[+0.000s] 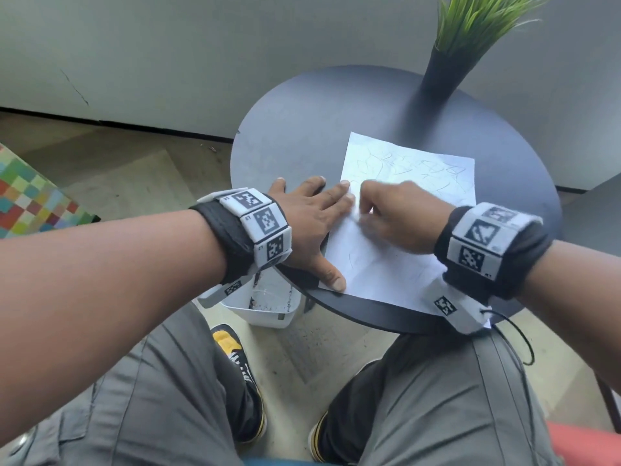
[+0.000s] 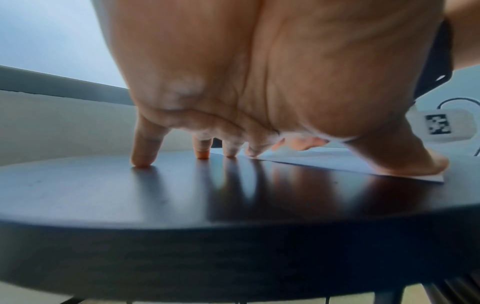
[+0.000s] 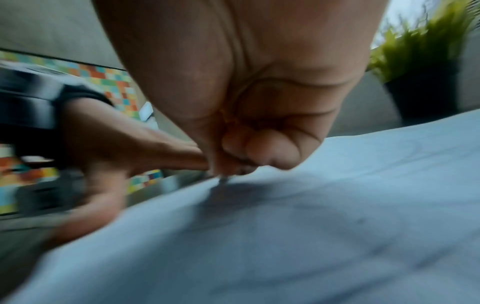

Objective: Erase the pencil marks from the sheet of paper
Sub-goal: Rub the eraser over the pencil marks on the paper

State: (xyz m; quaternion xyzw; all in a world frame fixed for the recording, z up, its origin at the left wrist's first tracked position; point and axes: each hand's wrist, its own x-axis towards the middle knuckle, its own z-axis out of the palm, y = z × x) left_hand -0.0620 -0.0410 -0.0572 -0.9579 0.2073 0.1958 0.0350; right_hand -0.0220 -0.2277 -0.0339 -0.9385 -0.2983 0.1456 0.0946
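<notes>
A white sheet of paper point(image 1: 413, 183) with faint pencil scribbles point(image 1: 433, 169) lies on the round dark table point(image 1: 302, 129). My left hand point(image 1: 312, 210) lies flat with straight, spread fingers. Its thumb and two fingers press the sheet's left edge point(image 2: 324, 164), and the other fingertips point(image 2: 141, 160) rest on the table top point(image 2: 182, 195). My right hand point(image 1: 400, 220) is curled into a fist on the paper beside the left fingertips and is motion-blurred. In the right wrist view its fingertips point(image 3: 233, 164) pinch a small grey eraser tip point(image 3: 223, 181) against the sheet point(image 3: 337, 205). Most of the eraser is hidden.
A dark vase of green grass point(image 1: 447, 62) stands at the table's far edge, beyond the paper. A white bin point(image 1: 268, 307) sits on the floor below the table's near left rim. A multicoloured checkered piece point(image 1: 30, 196) is at far left. My knees are under the near edge.
</notes>
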